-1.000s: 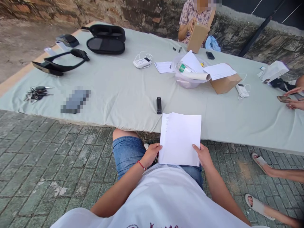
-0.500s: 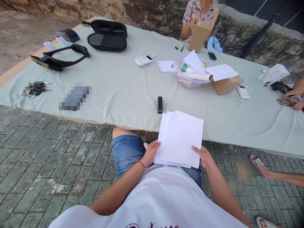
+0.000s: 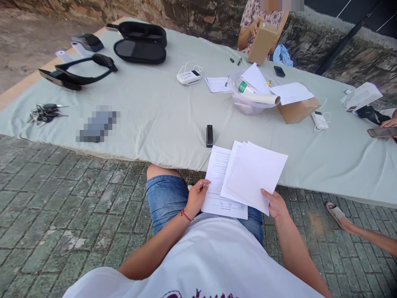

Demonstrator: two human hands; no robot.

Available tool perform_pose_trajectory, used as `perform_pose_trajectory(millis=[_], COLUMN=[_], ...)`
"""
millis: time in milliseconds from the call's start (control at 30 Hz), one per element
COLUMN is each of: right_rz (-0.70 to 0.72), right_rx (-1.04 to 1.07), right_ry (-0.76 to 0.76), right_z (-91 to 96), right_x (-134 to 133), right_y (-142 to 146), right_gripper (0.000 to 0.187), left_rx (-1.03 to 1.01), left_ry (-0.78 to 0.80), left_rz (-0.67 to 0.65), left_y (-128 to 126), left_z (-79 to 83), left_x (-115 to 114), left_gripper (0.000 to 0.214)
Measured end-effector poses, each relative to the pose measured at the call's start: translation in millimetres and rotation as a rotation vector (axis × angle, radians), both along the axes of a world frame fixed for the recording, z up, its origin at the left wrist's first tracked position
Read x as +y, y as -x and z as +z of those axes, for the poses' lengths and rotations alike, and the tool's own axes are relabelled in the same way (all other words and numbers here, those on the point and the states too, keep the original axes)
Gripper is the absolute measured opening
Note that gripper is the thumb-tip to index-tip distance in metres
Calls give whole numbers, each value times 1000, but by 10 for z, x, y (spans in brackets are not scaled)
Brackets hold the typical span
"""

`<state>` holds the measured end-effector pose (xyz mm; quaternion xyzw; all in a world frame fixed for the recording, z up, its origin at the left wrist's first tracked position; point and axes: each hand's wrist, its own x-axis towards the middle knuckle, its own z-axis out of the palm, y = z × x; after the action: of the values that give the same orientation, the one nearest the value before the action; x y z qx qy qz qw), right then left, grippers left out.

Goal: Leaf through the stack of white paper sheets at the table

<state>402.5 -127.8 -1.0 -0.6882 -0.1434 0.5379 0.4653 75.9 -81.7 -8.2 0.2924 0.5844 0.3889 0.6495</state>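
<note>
My left hand (image 3: 198,196) pinches the left edge of a printed sheet of paper (image 3: 214,182), which lies over my lap with its text showing. In my right hand (image 3: 274,203) is a fanned stack of paper sheets (image 3: 256,169), gripped at its lower right edge with the thumb on top. The top sheet of that stack looks blank. The stack overlaps the right part of the printed sheet. Just beyond the papers, near the table edge, a small black stapler (image 3: 209,135) stands on the cloth.
On the cloth-covered table (image 3: 161,116) lie keys (image 3: 46,114), a blurred-out flat object (image 3: 97,126), a black headset (image 3: 77,72), an open black case (image 3: 141,49), a white power bank (image 3: 188,77), a plastic bowl (image 3: 248,103) and a cardboard box (image 3: 299,111). Across it, a person holds a carton (image 3: 263,43).
My right hand has moved right with the stack, sliding it away from the printed sheet. More of that sheet's text now shows under my left hand, which has stayed almost in place.
</note>
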Motion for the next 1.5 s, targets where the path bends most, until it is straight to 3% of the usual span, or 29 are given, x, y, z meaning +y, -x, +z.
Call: perform_pose_trajectory(millis=[200,300,500,733,833,967,1067,1233,1367,1500], right_rz=[78,100,140,213,137,-72,-140,-51,46,131], right_rx=[112,94,82,-60,-158,-142,-76,40,69,54], right_ry=[20,20,38,23,25,-4,-13,3,8,10], right_z=[66,57,30,-101,-131,-67,13,81,72,36], right_x=[-29,-23,-12,-17,7,40,43,33,34,23], right_y=[329,400,372,271,141,-40,-78,106,312,407], right_gripper=[44,44,45,45,42,44,49,52,47,45], left_rx=[-149,-158,48,-113,-160,-56,32,20,-109,-125], left_ry=[78,31,28,27,12,-130,-184,-73,50,24], left_rz=[-32,-67,-25,52,31,7,-35,-78,-33,-74], left_y=[-96,-96,-70,-123,-128,-85,-52,-75,-99,-79], left_z=[43,25,-62,-75,-87,-134,-163,-145,-94,-89], left_x=[2,6,22,15,4,-9,-20,-31,-30,-24], left_gripper=[40,36,36,46,43,29,43,26,38,39])
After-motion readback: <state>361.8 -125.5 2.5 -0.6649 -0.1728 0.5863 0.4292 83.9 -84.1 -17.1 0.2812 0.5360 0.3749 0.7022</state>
